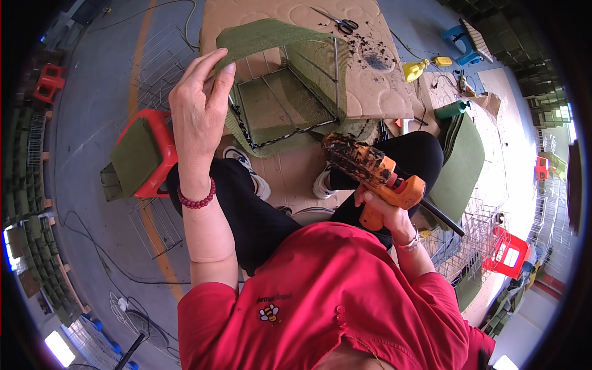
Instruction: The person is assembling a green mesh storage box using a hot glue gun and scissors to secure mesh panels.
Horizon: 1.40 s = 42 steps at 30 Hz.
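This is looking like a workshop: green goods (43,265) are standing stacked at both sides, and wire frames (465,242) are resting about the floor (92,166). Scissors (347,26) and black scraps (376,60) are lying on the cardboard-covered table (246,11), near which an orange glue gun (370,169) is being held.

At upper centre, a wire basket (317,71) overhangs the near edge of a table (381,102), scissors (346,26) behind it. The left hand (200,102) is at its left; a stool (165,148) stands centre-left, a glue gun (367,169) right of centre.

Red shirt (308,280), red beaded bracelet (197,203)
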Tool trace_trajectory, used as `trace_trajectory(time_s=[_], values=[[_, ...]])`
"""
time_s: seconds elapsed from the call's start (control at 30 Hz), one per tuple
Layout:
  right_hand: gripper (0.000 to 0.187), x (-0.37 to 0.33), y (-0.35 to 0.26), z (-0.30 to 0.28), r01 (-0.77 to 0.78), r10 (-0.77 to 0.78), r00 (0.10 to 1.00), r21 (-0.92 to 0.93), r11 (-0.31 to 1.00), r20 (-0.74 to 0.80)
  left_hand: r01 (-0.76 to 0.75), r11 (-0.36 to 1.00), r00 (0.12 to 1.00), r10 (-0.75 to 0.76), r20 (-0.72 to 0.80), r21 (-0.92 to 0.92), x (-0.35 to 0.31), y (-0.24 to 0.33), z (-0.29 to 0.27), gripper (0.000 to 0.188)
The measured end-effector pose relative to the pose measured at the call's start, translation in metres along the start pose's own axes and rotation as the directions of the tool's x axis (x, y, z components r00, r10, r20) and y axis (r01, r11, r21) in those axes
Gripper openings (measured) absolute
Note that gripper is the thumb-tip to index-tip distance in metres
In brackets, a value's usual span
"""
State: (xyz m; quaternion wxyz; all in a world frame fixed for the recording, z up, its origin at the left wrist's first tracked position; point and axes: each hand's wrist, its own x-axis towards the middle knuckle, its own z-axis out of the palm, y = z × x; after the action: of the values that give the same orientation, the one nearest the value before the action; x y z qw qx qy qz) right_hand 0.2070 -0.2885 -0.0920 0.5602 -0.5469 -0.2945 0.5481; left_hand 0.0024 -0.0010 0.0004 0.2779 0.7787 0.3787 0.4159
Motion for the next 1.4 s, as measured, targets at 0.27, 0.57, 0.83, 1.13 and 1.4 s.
trace_trajectory(time_s=[0.27,0.57,0.83,1.13,1.4], values=[[0.023,-0.003,-0.015,0.002,0.043,-0.042,0.998,0.010,0.999,-0.052,-0.034,0.999,0.999,0.034,-0.008,0.004,-0.001,-0.001,0.000,0.032],[0.022,-0.008,-0.024,0.005,0.057,-0.064,0.989,-0.053,0.997,-0.135,-0.026,0.999,1.000,0.026,-0.004,-0.018,-0.003,-0.001,-0.001,0.031],[0.013,-0.013,-0.024,0.012,0.053,-0.107,0.951,-0.188,0.981,-0.289,-0.047,0.999,0.999,0.047,-0.007,0.004,-0.002,0.001,0.001,0.032],[0.006,-0.016,-0.041,0.018,-0.013,-0.211,0.938,-0.634,0.773,-0.277,-0.024,1.000,1.000,0.024,0.008,0.011,-0.002,0.005,0.002,0.034],[0.008,-0.012,-0.033,0.012,0.073,-0.258,0.943,-0.626,0.776,-0.210,-0.045,0.999,0.999,0.045,-0.003,0.019,-0.001,0.005,0.004,0.034]])
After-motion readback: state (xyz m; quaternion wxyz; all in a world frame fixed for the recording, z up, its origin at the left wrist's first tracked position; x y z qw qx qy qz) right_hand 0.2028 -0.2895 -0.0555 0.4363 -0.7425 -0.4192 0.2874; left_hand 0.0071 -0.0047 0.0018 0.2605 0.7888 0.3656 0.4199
